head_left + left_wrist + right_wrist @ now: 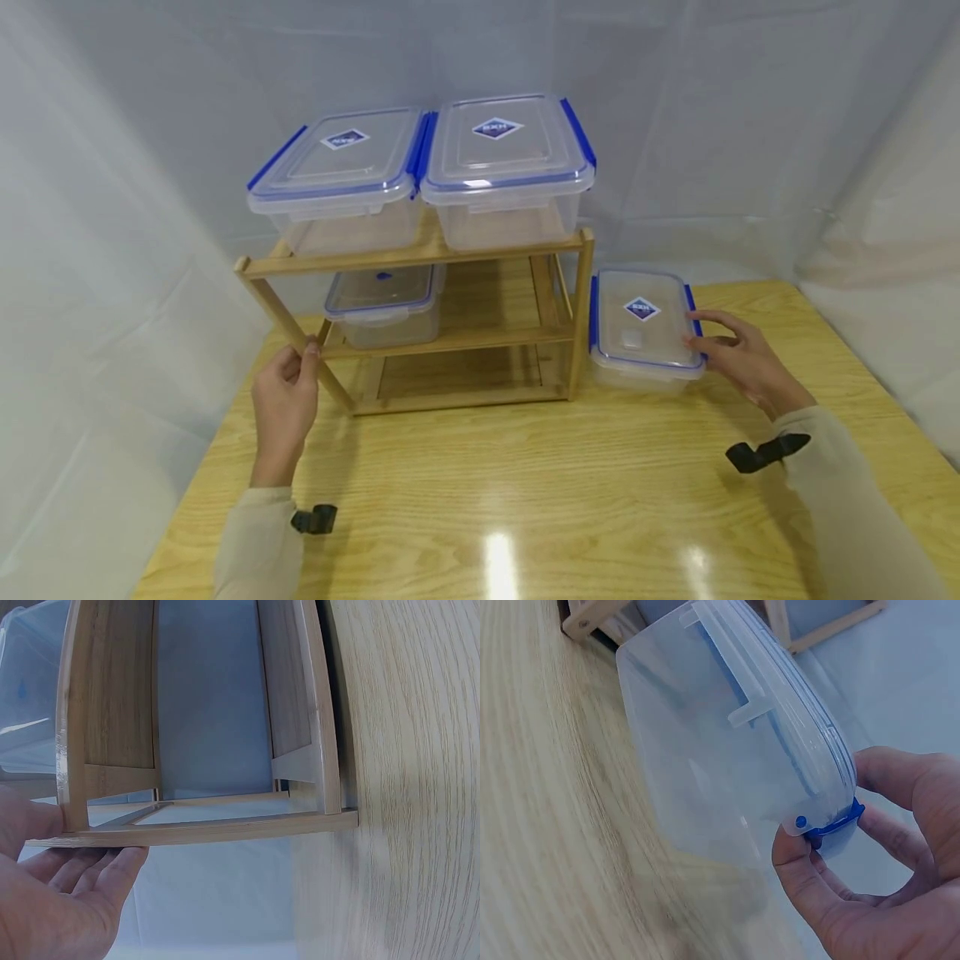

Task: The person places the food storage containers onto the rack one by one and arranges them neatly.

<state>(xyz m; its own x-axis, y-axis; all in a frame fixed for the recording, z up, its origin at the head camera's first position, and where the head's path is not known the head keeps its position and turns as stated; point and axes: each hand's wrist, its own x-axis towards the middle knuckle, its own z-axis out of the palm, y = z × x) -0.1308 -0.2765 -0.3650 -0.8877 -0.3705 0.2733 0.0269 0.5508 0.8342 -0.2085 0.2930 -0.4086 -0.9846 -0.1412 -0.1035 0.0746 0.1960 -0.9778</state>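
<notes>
My left hand (285,404) pinches the left front post of a wooden shelf rack (450,339) at the middle tier. In the left wrist view its thumb is on one side of the post and its fingers on the other. My right hand (753,367) grips the right edge of a clear lidded food container (652,337) standing right of the rack. The right wrist view shows thumb and fingers around the container's blue side clip (844,821). Its lid is on and carries a blue diamond label.
Two larger lidded containers, one at left (341,179) and one at right (510,167), stand side by side on the top tier. A smaller container (386,308) sits on the middle tier's left part. The wooden table (465,475) ends at pale hanging sheets (720,117).
</notes>
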